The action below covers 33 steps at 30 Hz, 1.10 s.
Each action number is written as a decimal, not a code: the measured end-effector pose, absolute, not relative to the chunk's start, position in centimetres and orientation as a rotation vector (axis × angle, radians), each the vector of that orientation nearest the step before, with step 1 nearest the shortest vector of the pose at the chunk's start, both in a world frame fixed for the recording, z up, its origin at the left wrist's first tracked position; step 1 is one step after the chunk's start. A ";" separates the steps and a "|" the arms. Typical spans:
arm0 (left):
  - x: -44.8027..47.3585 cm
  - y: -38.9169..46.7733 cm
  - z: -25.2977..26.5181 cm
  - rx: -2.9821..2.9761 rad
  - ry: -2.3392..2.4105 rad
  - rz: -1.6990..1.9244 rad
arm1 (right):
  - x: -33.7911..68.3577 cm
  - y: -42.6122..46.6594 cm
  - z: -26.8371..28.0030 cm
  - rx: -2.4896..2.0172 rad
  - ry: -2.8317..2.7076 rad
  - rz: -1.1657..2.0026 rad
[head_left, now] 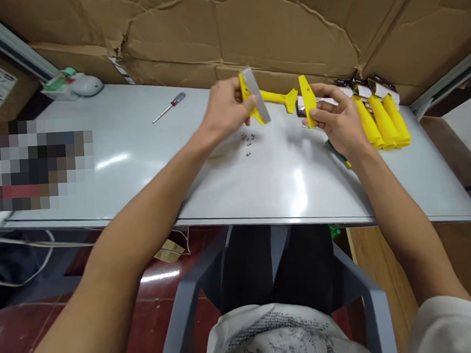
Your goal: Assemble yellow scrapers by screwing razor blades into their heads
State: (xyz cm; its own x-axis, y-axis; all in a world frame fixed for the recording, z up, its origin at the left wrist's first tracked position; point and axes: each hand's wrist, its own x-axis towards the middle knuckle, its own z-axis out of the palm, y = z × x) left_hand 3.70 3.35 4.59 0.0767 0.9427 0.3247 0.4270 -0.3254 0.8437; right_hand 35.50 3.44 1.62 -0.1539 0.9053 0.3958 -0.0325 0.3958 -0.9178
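My left hand (229,105) is closed on a grey metal blade (258,95) backed by a yellow plastic piece. Behind the blade, a yellow handle (276,97) with a flared end shows; I cannot tell whether it is held too or lies on the table. My right hand (337,116) pinches a flat yellow plastic plate (307,100) with a small hole, held upright. Both hands are raised over the table, a short gap between them. Below my left hand lie several small screws (248,139). Under my right hand is a green and yellow tool (339,154), partly hidden.
On the white table (236,192), a screwdriver (169,107) lies at the back left. Several yellow handles (382,122) with packaging lie at the right. A grey-white rounded device (86,85) stands in the far left corner. Cardboard (259,33) lines the back.
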 end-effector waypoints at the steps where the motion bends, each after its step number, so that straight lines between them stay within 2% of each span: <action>1: 4.4 2.3 4.7 1.861 1.272 1.168 | 35.8 3.1 1.8 -0.813 -1.483 1.036; 7: 5.9 -1.0 5.0 1.904 1.078 1.100 | 37.2 3.0 3.8 -0.750 -1.461 0.893; 14: 6.5 -1.7 4.8 1.830 1.003 1.092 | 34.9 0.1 4.2 -0.781 -1.498 1.139; 25: 7.0 -3.2 5.4 1.818 0.883 1.013 | 32.1 -3.2 5.5 -0.763 -1.667 1.235; 33: 7.1 -4.0 5.6 1.777 0.890 0.974 | 31.6 -3.4 5.0 -0.867 -1.758 1.011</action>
State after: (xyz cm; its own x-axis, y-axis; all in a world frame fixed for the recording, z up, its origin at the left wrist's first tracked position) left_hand 7.08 -4.00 5.61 0.4317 0.8686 0.2432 0.1641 -0.3407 0.9257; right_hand 31.55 -3.36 4.98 -0.3468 0.8682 0.3550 0.1299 0.4193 -0.8985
